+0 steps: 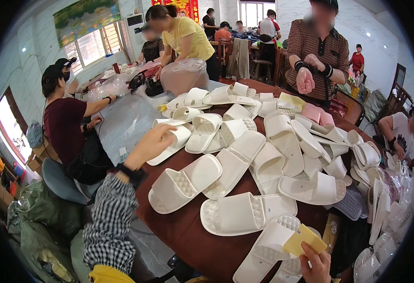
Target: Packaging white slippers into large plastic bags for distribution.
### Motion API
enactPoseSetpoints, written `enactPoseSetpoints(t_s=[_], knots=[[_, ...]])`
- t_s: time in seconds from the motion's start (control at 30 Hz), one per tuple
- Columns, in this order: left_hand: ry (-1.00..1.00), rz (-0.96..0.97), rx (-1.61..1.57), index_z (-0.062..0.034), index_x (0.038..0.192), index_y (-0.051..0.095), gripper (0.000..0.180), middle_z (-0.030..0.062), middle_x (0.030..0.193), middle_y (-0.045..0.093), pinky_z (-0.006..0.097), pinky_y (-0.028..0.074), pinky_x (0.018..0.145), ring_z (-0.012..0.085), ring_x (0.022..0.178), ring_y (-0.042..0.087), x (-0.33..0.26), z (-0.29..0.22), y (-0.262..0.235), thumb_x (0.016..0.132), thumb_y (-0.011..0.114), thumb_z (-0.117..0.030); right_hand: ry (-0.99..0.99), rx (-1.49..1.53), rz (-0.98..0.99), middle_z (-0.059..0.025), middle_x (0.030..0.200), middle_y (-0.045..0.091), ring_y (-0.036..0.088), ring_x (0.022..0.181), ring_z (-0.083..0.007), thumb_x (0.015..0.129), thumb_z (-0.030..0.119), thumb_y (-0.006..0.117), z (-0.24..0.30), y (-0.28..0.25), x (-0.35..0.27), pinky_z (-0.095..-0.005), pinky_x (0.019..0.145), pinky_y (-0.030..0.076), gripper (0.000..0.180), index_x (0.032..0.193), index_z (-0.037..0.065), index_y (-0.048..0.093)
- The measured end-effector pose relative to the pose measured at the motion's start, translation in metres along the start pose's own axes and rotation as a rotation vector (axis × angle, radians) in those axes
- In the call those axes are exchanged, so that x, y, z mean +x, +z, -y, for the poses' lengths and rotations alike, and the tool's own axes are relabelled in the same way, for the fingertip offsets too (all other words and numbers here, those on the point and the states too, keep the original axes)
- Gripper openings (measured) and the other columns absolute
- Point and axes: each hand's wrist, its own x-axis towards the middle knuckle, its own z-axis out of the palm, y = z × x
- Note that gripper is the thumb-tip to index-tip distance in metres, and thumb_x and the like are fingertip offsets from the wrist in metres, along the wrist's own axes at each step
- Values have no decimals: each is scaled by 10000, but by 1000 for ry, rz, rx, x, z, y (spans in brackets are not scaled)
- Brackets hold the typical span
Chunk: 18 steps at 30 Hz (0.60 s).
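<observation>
My left hand (152,144), with a black band at the wrist, reaches over the near left edge of a pile of white slippers. Its fingers are loosely bent and nothing shows in them. Just beyond the fingertips lies a white slipper (177,140); I cannot tell whether they touch it. At the lower right, my right hand (316,265) grips a small yellow card pad (304,239) between thumb and fingers. Under and beside the pad is a white slipper (266,252). Several more white slippers, such as the near middle one (235,214), lie between my hands.
A brown-covered table (178,236) carries the pile, with pink slippers (318,113) at its far side. Clear plastic bags (405,193) crowd the right edge. Across the table stands a person in a patterned shirt (320,56). Others work at a plastic-covered table (126,122) on the left.
</observation>
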Motion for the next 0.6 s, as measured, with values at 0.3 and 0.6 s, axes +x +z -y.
enactPoseSetpoints(t_s=[0.3, 0.6], knots=[[-49, 306, 554, -14, 1379, 445, 715, 334, 1167, 616, 461, 441, 1017, 425, 1141, 593, 94, -1, 95, 785, 688, -331, -36, -91, -29, -195, 1190, 648, 642, 1077, -371, 873, 15, 671, -4, 4, -4, -420, 884, 527, 371, 1241, 48, 645], [8, -431, -349, 46, 1305, 512, 502, 246, 1165, 636, 386, 465, 930, 351, 1075, 613, 74, 41, 48, 814, 519, -61, -14, -20, -8, -210, 1174, 650, 652, 1035, -381, 868, -7, 656, -5, -1, -1, -421, 871, 531, 372, 1236, 40, 652]])
